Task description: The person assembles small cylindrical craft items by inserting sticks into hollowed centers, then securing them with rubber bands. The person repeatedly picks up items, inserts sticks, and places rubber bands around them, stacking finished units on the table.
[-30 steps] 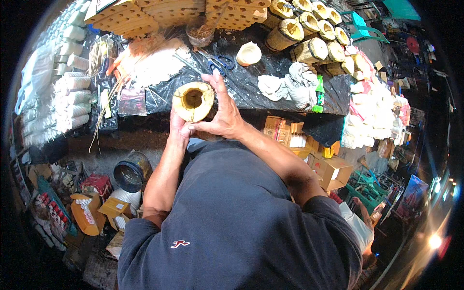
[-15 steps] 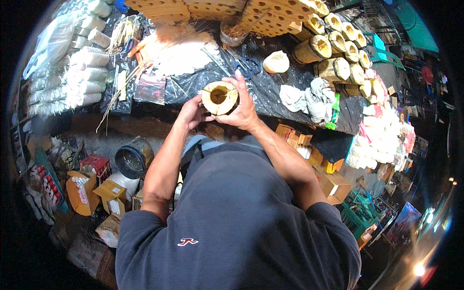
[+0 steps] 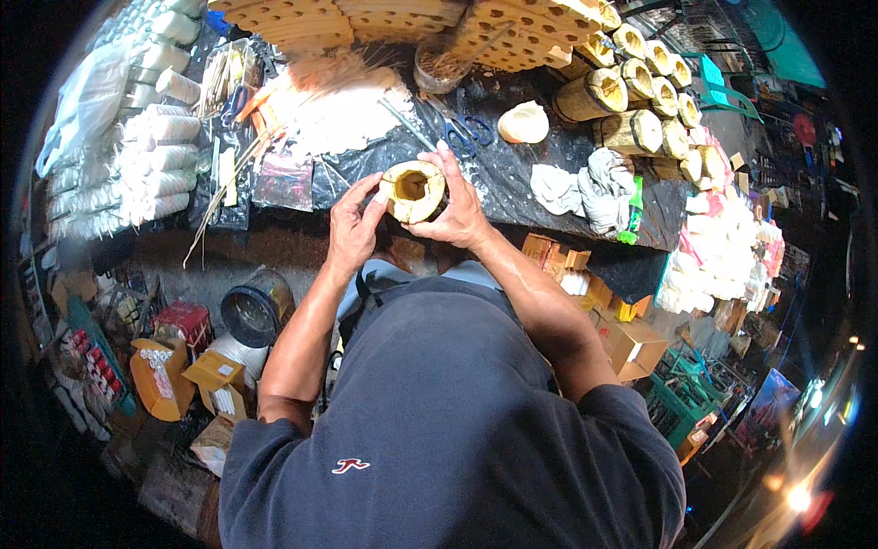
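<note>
Above the table's near edge I hold a short hollow cylinder [image 3: 418, 214] with a thick, pale yellow rim. Its dark opening faces up at me. My right hand [image 3: 460, 212] wraps its right side, thumb underneath and fingers along the far side. On the opposite side, my left hand [image 3: 355, 227] is closed on the cylinder's rim with thumb and fingers. The cylinder's lower part is hidden from view. Beyond the hands lie blue-handled scissors [image 3: 471, 135] and a pale tub-like piece [image 3: 523, 122].
Similar cylinders [image 3: 631, 133] are stacked at the right on the black-covered table [image 3: 498, 197]. White rolls [image 3: 169, 156] pile up at the left. Perforated yellowish blocks [image 3: 521, 32] stand at the back. Grey cloth [image 3: 604, 189] and a green bottle [image 3: 631, 215] sit near the right edge.
My left hand has shifted its grip upward along the cylinder's left side, its thumb now at the rim. The cylinder has turned and tilted slightly; my right hand still holds it.
</note>
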Action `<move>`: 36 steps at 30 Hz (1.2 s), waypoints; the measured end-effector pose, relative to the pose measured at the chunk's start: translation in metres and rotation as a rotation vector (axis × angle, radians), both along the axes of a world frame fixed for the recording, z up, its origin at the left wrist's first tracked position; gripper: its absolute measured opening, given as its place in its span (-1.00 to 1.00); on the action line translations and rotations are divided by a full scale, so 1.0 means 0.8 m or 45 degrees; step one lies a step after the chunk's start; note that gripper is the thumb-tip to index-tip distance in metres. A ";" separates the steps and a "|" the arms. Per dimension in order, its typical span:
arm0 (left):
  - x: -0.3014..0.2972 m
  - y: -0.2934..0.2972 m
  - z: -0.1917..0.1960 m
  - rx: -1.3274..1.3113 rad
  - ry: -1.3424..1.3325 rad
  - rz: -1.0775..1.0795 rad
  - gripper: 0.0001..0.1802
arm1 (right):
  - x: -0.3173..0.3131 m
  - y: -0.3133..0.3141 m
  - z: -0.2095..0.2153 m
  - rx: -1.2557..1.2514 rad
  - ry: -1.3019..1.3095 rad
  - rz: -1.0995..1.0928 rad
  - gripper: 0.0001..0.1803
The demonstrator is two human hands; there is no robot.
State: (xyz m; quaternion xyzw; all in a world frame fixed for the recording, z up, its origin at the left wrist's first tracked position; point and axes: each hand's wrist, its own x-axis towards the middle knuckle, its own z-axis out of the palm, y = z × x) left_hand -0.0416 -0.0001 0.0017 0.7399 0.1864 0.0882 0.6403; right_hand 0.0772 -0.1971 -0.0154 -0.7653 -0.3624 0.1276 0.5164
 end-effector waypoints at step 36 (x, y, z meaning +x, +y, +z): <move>0.076 -0.018 0.102 0.563 -0.174 -0.230 0.24 | 0.090 -0.171 -0.024 -0.332 0.151 -0.950 -0.11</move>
